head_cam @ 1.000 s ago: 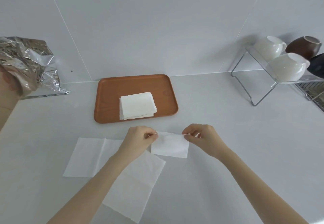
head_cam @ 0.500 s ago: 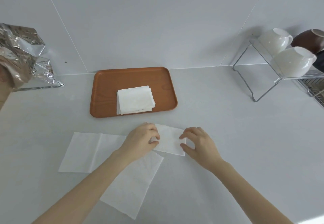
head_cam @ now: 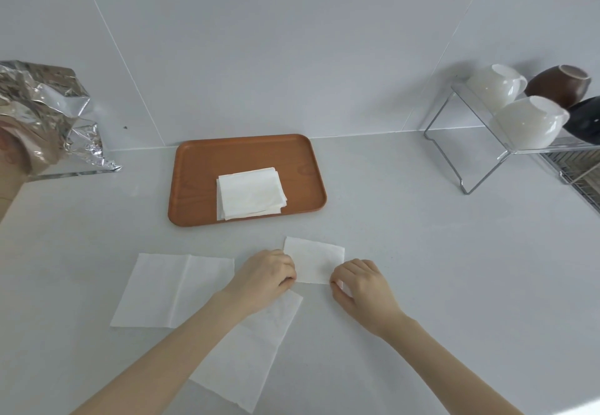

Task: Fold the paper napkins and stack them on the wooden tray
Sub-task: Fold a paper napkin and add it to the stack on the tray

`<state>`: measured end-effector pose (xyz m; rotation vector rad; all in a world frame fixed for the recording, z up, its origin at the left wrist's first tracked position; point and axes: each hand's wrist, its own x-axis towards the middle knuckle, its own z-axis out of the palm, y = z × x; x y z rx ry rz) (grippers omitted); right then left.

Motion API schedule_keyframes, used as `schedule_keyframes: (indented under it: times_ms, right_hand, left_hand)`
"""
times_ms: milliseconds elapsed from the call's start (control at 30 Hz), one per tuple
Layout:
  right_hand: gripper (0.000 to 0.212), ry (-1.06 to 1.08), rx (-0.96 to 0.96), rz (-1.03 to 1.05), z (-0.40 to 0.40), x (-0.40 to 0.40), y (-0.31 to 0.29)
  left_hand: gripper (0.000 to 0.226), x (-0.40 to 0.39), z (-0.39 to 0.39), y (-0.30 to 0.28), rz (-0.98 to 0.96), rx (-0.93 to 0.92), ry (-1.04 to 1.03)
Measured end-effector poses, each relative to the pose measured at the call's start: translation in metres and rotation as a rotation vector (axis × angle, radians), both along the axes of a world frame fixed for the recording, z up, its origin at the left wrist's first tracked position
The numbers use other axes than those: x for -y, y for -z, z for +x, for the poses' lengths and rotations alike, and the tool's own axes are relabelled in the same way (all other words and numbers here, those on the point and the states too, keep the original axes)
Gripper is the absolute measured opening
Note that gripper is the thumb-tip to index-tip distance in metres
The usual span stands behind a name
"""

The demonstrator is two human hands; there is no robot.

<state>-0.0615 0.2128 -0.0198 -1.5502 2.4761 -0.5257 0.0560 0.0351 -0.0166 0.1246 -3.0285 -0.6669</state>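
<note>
A small folded white napkin [head_cam: 314,259] lies flat on the white counter in front of the wooden tray [head_cam: 198,184]. My left hand [head_cam: 264,276] pinches its near left corner and my right hand [head_cam: 360,283] pinches its near right corner. On the tray rests a stack of folded napkins [head_cam: 250,193]. Two unfolded napkins lie on the counter: one [head_cam: 172,289] to the left, and another [head_cam: 250,349] partly under my left forearm.
Crumpled silver foil [head_cam: 48,116] sits at the far left by the wall. A clear rack [head_cam: 470,161] at the right holds white cups [head_cam: 526,122] and dark bowls [head_cam: 558,85]. The wall runs close behind the tray.
Both hands have brought the far edge of the small napkin down toward me, folding it smaller, and now press its near corners on the counter.
</note>
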Motion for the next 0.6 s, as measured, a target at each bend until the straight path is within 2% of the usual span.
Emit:
schedule_keyframes:
  times_ms: [200, 300, 467, 600]
  right_hand:
    - [0.023, 0.023, 0.149, -0.16, -0.012, 0.024, -0.052]
    - [0.011, 0.025, 0.318, -0.23, -0.021, 0.05, -0.079]
    - [0.016, 0.026, 0.538, -0.227, -0.044, 0.107, -0.094]
    - [0.013, 0.056, 0.654, -0.167, -0.058, 0.15, -0.084]
  left_hand:
    - [0.008, 0.018, 0.005, -0.035, 0.368, -0.104, -0.277]
    - [0.01, 0.039, 0.008, -0.064, 0.5, -0.177, -0.402]
    - [0.017, 0.09, 0.011, -0.085, 0.642, -0.217, -0.534]
    - [0.007, 0.124, 0.005, -0.076, 0.672, -0.175, -0.619]
